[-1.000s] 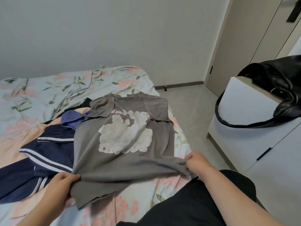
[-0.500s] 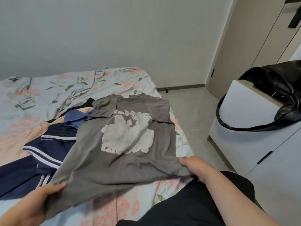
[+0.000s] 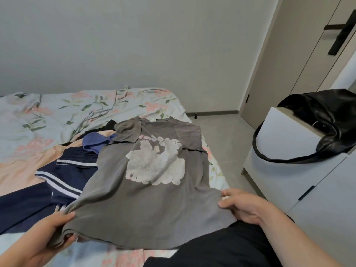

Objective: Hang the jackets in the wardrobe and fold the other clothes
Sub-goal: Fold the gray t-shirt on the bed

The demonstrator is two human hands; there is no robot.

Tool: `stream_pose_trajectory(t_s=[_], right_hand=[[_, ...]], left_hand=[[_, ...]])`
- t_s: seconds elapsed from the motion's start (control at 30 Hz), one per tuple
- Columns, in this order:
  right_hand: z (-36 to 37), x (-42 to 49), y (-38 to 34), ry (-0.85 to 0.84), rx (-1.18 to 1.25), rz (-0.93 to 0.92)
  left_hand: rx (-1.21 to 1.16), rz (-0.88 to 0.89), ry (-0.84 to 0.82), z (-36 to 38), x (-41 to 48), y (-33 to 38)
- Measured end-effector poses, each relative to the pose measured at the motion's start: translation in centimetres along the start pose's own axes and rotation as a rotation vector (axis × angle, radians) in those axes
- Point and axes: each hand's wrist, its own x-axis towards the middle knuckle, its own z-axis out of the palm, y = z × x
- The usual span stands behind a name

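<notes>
A grey T-shirt [image 3: 152, 191] with a white print lies spread on the bed, collar far from me, both sleeves folded inward. My left hand [image 3: 51, 231] grips its bottom left hem corner. My right hand [image 3: 243, 206] pinches the bottom right hem corner. The hem is stretched flat between the two hands and raised slightly off the bed. To the left lies a navy garment with white stripes [image 3: 63, 178], partly under the shirt, and a blue piece of cloth [image 3: 94, 142] beside the left sleeve.
The bed has a floral sheet [image 3: 63, 110]. A white cabinet [image 3: 285, 170] stands at the right with a black leather bag [image 3: 327, 122] on top. Beige wardrobe doors [image 3: 300, 54] with a black handle fill the back right. Grey floor runs between the bed and the cabinet.
My hands have pulled the shirt's hem wider apart and toward me, so the lower edge is now flat and smooth instead of bunched. The left hand moved left and down.
</notes>
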Motion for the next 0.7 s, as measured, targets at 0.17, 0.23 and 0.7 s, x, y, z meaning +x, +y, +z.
stream_pose_trajectory(t_s=[0.17,0.23,0.7], right_hand=[[0.2,-1.4,0.0,0.11,-0.173,-0.057],[0.5,-1.5,0.1,0.158,-0.322,-0.044],[2.4,3.2,1.8,0.05,-1.09,-0.079]], left_hand=[[0.084,0.259,0.137,-0.2,0.5,0.7],[0.128,0.277,0.077,-0.3,0.0,1.1],[-0.035,0.227,-0.106,0.7,1.7,-0.1]])
